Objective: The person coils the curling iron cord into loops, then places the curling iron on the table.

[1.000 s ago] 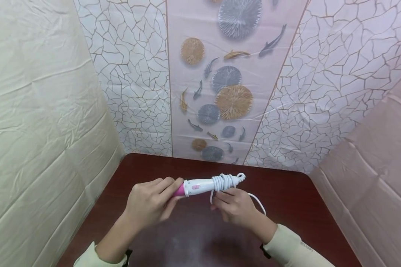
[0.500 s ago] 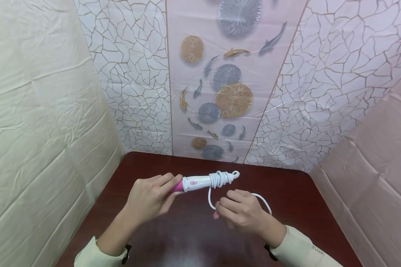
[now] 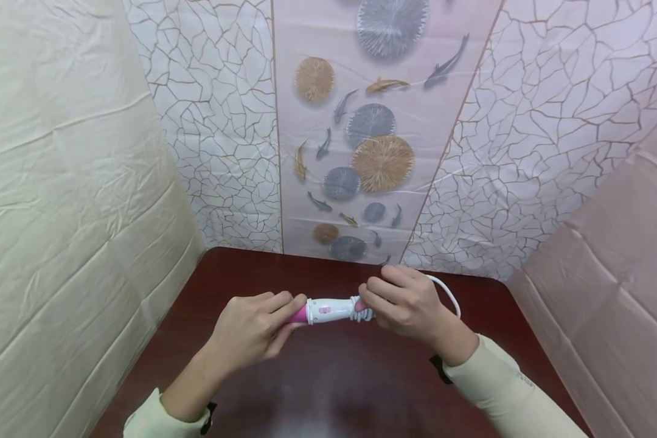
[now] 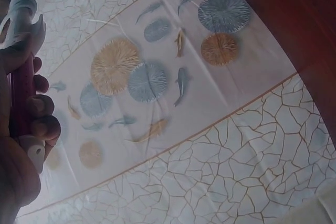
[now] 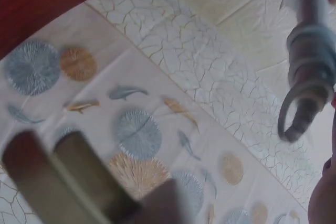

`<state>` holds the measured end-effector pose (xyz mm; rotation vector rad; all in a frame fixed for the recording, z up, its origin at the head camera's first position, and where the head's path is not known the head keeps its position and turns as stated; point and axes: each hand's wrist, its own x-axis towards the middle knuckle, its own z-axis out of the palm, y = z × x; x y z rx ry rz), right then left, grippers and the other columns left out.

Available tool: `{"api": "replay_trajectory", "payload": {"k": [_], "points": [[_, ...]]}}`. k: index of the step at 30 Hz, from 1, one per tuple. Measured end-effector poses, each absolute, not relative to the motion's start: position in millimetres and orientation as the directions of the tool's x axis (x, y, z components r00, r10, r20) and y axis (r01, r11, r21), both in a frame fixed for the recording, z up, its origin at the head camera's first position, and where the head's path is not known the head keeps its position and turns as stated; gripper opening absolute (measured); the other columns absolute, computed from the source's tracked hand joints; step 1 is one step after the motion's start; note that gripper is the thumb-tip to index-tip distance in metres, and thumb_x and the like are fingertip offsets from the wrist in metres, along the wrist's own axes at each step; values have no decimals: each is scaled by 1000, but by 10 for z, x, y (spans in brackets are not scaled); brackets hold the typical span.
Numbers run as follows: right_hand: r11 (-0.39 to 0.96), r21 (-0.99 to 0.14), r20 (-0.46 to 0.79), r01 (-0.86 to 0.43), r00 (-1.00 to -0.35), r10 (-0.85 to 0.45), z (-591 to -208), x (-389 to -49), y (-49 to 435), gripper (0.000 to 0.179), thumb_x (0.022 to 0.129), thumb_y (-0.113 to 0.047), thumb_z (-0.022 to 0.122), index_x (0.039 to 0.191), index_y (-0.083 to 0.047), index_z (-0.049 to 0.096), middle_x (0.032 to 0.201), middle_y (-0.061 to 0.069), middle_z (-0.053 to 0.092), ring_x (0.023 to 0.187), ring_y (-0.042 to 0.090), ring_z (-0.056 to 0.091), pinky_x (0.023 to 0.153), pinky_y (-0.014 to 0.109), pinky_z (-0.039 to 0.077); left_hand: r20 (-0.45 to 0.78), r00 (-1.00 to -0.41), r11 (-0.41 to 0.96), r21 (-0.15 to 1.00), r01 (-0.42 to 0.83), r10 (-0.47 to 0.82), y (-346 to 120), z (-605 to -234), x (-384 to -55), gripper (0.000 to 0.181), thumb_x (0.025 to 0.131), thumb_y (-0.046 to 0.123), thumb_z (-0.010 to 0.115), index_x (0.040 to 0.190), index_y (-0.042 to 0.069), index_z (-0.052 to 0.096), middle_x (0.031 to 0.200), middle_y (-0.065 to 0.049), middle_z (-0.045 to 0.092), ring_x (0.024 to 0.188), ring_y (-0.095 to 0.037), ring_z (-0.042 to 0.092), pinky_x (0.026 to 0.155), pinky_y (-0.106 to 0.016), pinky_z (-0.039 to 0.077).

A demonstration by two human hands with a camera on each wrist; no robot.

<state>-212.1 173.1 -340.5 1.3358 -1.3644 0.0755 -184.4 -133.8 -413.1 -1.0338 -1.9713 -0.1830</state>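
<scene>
My left hand [image 3: 257, 325] grips the pink barrel [image 3: 298, 313] of a hair styling iron, held level above the table. The iron's white handle [image 3: 331, 309] points right and has a small pink switch. White cord [image 3: 362, 311] is coiled around the handle's far end. My right hand [image 3: 407, 304], fingers curled, holds the cord's loose length in front of that end. Its free part [image 3: 446, 292] arcs out behind the hand. The right wrist view shows the coiled handle end [image 5: 310, 72] and, very close and blurred, two flat metallic bars [image 5: 52, 177] resembling plug prongs. The left wrist view shows fingers [image 4: 42, 114] wrapped around the barrel.
A dark red-brown table [image 3: 317, 377] lies below both hands. Behind it hangs a patterned cloth [image 3: 361, 182] with round motifs and fish. Pale cloth walls stand at the left [image 3: 87, 213] and right [image 3: 591, 292].
My right hand drops below the handle drawing the cord out, then rises to the handle's coiled end. The left hand keeps its grip and shifts slightly right with the iron.
</scene>
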Motion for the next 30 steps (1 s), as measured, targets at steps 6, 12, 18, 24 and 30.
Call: {"api": "replay_trajectory", "payload": {"k": [6,12,18,24,30], "points": [[339,612,691,-714,275,-669,-3350,-2251,1744,29,110,-21,68,87,-5,74,78,2,64,62,18,45,52,29,38,761,-246,629,-259,733,600,-1338,-4142,-1822,38,115,42,50,118,16,77,85,9,60,59,-8,53,43,-21,37],[355,602,700,-715,260,-665,-3299,-2358,1784,36,109,-34,71,87,-5,75,77,4,62,63,20,51,53,32,47,763,-227,608,-259,750,605,-1331,-4167,-1793,37,115,42,52,119,15,78,84,8,60,59,-8,52,44,-20,37],[369,589,705,-719,233,-670,-3234,-2429,1874,38,113,-29,66,87,-3,75,79,6,64,66,23,56,56,35,52,763,-220,593,-252,765,608,-1305,-4166,-1744,37,115,42,52,119,15,77,85,9,60,60,-6,52,45,-17,35],[375,586,708,-718,229,-668,-3125,-2502,1946,42,114,-33,64,88,-1,74,79,8,65,66,25,57,56,37,52,767,-218,588,-243,772,603,-1292,-4154,-1708,36,114,41,53,119,15,77,85,9,61,60,-6,52,46,-17,37],[396,567,716,-722,195,-670,-3067,-2566,2014,40,114,-28,63,90,2,74,81,10,66,68,28,60,56,40,52,768,-220,584,-235,777,601,-1303,-4144,-1692,35,114,40,53,119,14,77,86,9,62,61,-6,53,47,-17,40]]}}
